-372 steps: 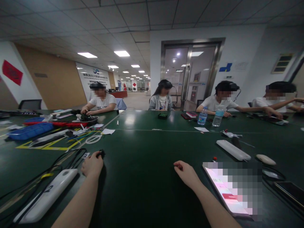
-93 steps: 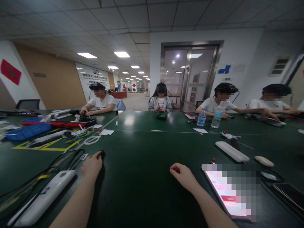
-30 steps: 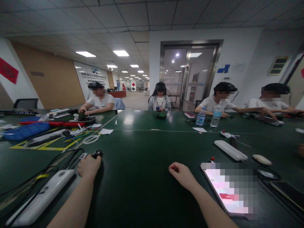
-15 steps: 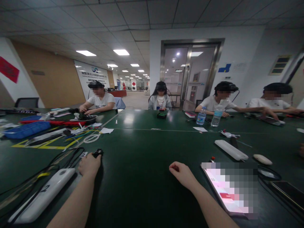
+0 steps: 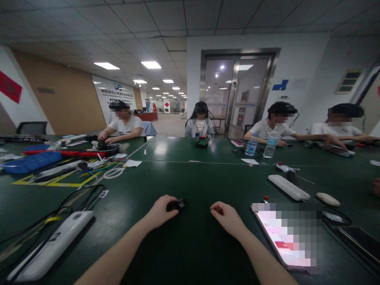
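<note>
My left hand (image 5: 160,212) is closed around a small black object (image 5: 178,204), low over the middle of the green table (image 5: 190,182). Its dark end sticks out past the thumb and fingers, but its exact kind is unclear. My right hand (image 5: 228,217) rests on the table a short way to the right, fingers curled into a loose fist with nothing visible in them. To the right of that hand lies a phone (image 5: 274,239) with a lit screen, partly blurred out. The two hands are apart.
A white power strip (image 5: 56,245) marked 2, with black cables, lies at left. Beyond it are a blue tray (image 5: 32,161) and a coiled white cable (image 5: 114,173). At right lie a long white case (image 5: 288,188) and a dark phone (image 5: 363,241). Two bottles (image 5: 270,145) stand farther back; several people sit around.
My left hand has carried the small black object from beside the power strip rightward to the table's middle, nearer my right hand. My right hand has stayed almost still.
</note>
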`<state>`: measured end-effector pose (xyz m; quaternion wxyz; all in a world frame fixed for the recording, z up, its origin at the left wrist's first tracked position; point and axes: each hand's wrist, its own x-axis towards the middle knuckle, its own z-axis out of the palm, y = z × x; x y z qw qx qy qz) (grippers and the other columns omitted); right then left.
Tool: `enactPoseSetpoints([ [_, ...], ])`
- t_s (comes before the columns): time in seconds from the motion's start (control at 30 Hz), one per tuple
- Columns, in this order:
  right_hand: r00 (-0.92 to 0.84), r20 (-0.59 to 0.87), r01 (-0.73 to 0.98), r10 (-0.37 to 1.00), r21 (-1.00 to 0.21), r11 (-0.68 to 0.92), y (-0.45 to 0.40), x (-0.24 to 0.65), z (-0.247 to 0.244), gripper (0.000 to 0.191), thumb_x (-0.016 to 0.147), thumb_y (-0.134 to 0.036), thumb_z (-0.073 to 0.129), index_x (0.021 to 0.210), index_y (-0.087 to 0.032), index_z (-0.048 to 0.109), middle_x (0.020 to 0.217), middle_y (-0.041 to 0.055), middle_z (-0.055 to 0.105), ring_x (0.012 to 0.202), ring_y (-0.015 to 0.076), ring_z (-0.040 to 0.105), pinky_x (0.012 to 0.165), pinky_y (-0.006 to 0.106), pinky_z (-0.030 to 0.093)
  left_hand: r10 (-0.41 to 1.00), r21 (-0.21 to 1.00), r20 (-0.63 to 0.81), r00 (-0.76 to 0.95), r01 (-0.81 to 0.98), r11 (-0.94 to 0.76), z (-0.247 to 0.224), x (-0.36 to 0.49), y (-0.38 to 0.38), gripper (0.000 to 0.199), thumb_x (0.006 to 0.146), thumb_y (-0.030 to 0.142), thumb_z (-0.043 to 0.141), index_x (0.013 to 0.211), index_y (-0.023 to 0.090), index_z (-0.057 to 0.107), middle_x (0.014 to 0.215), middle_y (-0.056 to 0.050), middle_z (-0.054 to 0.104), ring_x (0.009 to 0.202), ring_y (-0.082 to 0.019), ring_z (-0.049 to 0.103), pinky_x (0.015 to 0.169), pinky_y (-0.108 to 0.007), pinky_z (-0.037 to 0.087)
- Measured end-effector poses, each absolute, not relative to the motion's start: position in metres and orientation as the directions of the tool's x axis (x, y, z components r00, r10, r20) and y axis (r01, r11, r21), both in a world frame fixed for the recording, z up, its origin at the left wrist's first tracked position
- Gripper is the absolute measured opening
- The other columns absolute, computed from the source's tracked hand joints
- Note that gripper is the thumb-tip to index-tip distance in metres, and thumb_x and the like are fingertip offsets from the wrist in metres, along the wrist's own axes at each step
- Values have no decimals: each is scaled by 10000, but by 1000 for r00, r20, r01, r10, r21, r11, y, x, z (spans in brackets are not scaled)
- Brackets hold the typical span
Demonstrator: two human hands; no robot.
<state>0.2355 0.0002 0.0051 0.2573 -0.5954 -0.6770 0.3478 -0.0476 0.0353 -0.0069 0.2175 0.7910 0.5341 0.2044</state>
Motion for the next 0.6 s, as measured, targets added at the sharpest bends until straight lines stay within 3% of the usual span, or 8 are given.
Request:
enactPoseSetpoints([
  [0.07, -146, -41, 636, 988, -769, 62, 1, 234, 4, 190, 824, -277, 508, 949, -200, 628, 899, 35, 652, 818, 175, 604, 719, 292, 456, 855, 596, 92, 510, 659, -458, -7, -20, 19, 390, 742, 367, 599, 1107, 226, 604, 1116, -56, 580, 1038, -206, 517, 912, -342, 401],
  [0.17, -138, 6, 653, 990, -752, 96, 4, 233, 0, 177, 815, -284, 519, 916, -195, 633, 828, 28, 653, 770, 171, 599, 693, 288, 443, 786, 636, 89, 612, 572, -518, -7, 1, 4, 428, 755, 350, 601, 1167, 238, 569, 1170, -65, 538, 1060, -208, 488, 920, -360, 397],
  [0.37, -249, 72, 611, 966, -762, 215, -5, 227, 9, 205, 807, -336, 544, 931, -206, 644, 851, 26, 625, 765, 160, 575, 684, 274, 441, 774, 654, 89, 627, 549, -520, -6, 0, 2, 435, 775, 321, 587, 1202, 256, 539, 1188, -54, 506, 1077, -197, 465, 945, -355, 387],
  [0.47, -408, 65, 607, 910, -725, 324, -14, 222, 19, 212, 755, -360, 620, 919, -234, 662, 922, 20, 592, 829, 164, 561, 729, 275, 438, 764, 647, 103, 637, 541, -538, -5, 0, 2, 405, 770, 307, 592, 1169, 246, 561, 1136, -51, 524, 1052, -194, 473, 926, -347, 401],
  [0.6, -486, 55, 645, 872, -651, 400, -21, 216, 24, 192, 722, -342, 657, 887, -244, 668, 984, 23, 575, 926, 187, 536, 796, 294, 423, 768, 646, 104, 631, 544, -535, -4, 1, 1, 386, 772, 301, 592, 1154, 249, 568, 1134, -46, 524, 1045, -193, 471, 910, -347, 408],
])
